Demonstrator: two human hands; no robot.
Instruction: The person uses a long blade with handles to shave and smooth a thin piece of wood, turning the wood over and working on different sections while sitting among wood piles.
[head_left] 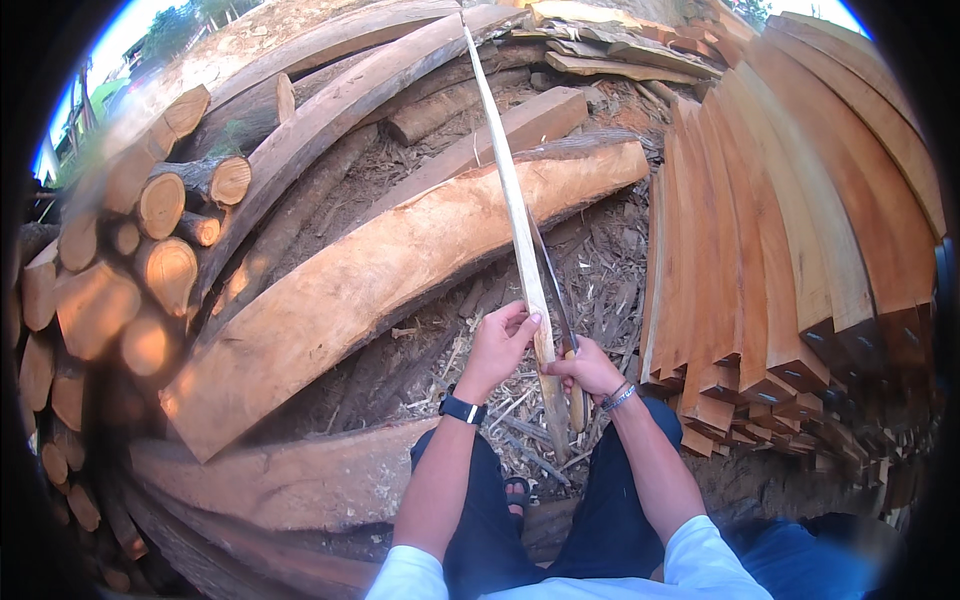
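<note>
A long pale wooden strip (510,180) stands nearly upright in front of me, its lower end near the ground between my knees. My left hand (500,340), with a dark watch on the wrist, grips the strip low down. My right hand (588,368), wearing a bracelet, holds the wooden handle of a long knife (553,285). The dark blade lies along the strip's right edge, pointing up. I am seated, with dark trousers and a sandal (516,492) showing below.
Thick sawn timber slabs (380,270) lie ahead on ground littered with bark and shavings. A stack of round logs (150,250) is at the left. Reddish planks (790,250) lean in a fan at the right. A slab (290,480) lies by my left knee.
</note>
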